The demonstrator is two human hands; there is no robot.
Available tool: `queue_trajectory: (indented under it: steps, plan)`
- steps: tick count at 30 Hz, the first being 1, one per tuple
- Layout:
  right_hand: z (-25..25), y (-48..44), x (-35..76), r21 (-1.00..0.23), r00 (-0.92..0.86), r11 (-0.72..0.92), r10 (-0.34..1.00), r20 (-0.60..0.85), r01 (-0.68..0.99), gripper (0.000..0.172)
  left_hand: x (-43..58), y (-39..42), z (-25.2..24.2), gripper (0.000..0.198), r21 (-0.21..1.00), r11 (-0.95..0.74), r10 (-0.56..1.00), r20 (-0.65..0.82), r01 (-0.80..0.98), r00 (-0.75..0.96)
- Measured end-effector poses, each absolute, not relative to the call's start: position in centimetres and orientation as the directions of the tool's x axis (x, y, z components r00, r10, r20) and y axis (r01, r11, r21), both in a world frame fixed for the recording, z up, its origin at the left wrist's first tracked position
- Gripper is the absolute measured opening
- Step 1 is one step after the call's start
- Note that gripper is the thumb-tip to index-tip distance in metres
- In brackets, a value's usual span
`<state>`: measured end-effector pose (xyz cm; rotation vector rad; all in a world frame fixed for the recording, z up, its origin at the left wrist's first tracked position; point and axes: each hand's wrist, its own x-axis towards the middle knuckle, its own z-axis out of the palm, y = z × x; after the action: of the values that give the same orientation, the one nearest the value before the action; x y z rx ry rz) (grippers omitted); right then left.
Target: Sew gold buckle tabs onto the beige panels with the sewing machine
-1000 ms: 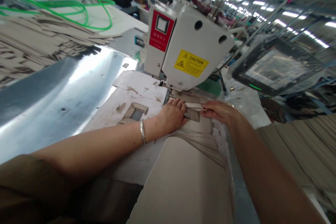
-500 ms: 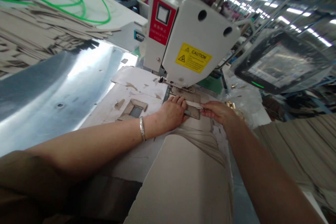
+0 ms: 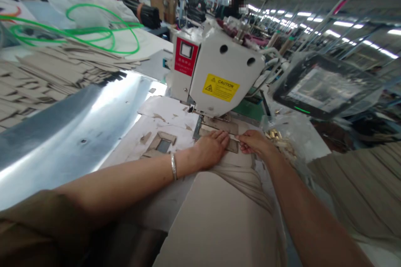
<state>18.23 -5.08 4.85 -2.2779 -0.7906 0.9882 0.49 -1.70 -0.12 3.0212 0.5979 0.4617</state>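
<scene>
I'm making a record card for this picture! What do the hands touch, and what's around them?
Left hand: left hand lying flat on a tan cut piece
Left wrist: silver bangle
Right hand: right hand pinching a pale strip
Machine: white sewing machine with a yellow caution label
Nearby: stacked tan pieces, green tubing

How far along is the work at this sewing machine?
Done, perhaps: the layered tan sheets at right, sewn or not I cannot tell. In hand: the left hand presses a flat tan cut piece under the white sewing machine head; the right hand pinches a pale strip. Left over: the pile of flat tan cut pieces at left.
</scene>
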Motion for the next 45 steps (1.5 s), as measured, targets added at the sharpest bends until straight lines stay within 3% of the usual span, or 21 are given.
queue_trajectory:
  steps: [4,15,24,33,45]
  plan:
    - [4.8,-5.3,18.1,-0.670,0.549,-0.690,0.684,-0.480,0.273,0.026,2.5,-2.2,0.1,0.046,0.058,-0.966,0.258,0.296,0.252,0.920]
    - [4.4,-5.7,18.4,-0.674,0.550,-0.679,0.695,-0.463,0.290,0.023,-3.1,-1.3,1.2,0.048,0.064,-0.856,0.507,0.294,0.512,0.810]
    - [5.4,-6.0,19.6,-0.702,0.373,-0.695,0.699,-0.610,0.153,0.013,-3.3,-1.9,1.5,0.044,0.034,-0.838,0.530,0.291,0.545,0.797]
    - [5.0,-5.6,20.3,-0.648,0.447,-0.734,0.658,-0.606,0.204,0.020,-3.4,-1.6,0.9,0.041,0.026,-0.854,0.498,0.325,0.519,0.804]
    - [5.0,-4.2,16.6,-0.636,0.478,-0.692,0.710,-0.517,0.341,0.019,-6.0,0.0,1.3,0.039,0.020,-0.834,0.531,0.298,0.551,0.793]
